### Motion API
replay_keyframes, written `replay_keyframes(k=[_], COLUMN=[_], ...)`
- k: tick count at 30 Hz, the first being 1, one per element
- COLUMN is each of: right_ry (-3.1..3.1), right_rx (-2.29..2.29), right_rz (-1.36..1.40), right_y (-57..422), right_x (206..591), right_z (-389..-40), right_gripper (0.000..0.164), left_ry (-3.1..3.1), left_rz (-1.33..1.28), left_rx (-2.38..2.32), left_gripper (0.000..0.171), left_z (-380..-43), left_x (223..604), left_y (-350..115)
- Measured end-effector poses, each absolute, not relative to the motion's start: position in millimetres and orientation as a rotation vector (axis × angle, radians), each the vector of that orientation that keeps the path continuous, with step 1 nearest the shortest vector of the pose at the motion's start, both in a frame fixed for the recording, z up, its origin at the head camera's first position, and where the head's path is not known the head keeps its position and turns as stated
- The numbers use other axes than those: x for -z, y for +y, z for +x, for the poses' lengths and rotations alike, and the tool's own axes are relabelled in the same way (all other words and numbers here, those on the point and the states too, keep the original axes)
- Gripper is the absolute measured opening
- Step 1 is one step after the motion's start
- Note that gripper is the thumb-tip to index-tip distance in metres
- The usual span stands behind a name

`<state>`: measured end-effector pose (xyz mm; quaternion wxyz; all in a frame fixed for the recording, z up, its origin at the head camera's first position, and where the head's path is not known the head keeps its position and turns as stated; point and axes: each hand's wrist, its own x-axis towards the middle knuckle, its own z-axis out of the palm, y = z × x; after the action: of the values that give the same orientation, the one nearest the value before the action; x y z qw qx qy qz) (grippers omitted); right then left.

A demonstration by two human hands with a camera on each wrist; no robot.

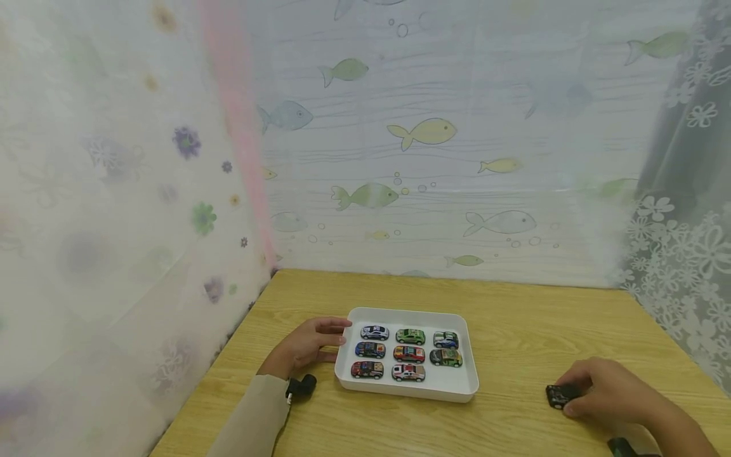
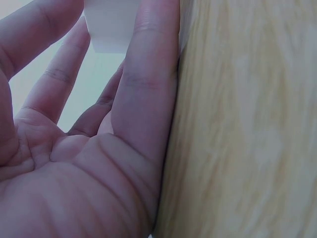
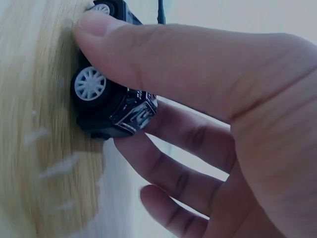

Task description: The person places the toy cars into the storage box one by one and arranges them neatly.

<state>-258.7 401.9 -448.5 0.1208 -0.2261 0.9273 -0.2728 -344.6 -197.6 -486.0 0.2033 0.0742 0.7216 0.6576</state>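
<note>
A white tray [image 1: 419, 395] stands on the wooden table with several small toy cars in it, set in rough rows. My left hand [image 1: 311, 343] is at the tray's left side, its extended fingers against the wall. In the left wrist view the edge of that hand [image 2: 94, 148] lies on the tabletop, and part of the tray [image 2: 111, 25] shows past the fingers. Right of the tray, my right hand [image 1: 611, 390] pinches a black toy car [image 1: 559, 395] between thumb and fingers. Its white-spoked wheels show in the right wrist view, with the car [image 3: 116, 111] low at the table surface.
The wooden table [image 1: 514, 324] reaches back to a curtain [image 1: 422, 209] printed with fish. A flowered curtain [image 1: 143, 254] hangs along the left side, and another with white flowers [image 1: 685, 273] on the right. Inside the tray, toy cars include a green one [image 1: 410, 336].
</note>
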Motion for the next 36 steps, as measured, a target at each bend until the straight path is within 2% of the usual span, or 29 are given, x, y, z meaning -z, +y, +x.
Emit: replay_keyframes(k=[21, 28, 36], right_ry=[2.819, 2.831, 2.855], right_rx=[0.819, 0.854, 0.891], right_rz=[-0.725, -0.662, -0.756], right_y=[319.0, 307.8, 297.4], right_x=[455.9, 456.0, 439.8], right_z=[-279.2, -280.6, -284.2], right_gripper=[0.034, 0.037, 0.035], left_ry=[2.011, 1.993, 2.002], left_rz=[0.184, 0.199, 0.201], left_rx=[-1.837, -1.850, -1.865], left_gripper=[0.047, 0.049, 0.051], left_z=[-345.0, -344.5, -342.4], left_x=[485.7, 487.3, 485.1], left_y=[-197.4, -197.6, -196.6])
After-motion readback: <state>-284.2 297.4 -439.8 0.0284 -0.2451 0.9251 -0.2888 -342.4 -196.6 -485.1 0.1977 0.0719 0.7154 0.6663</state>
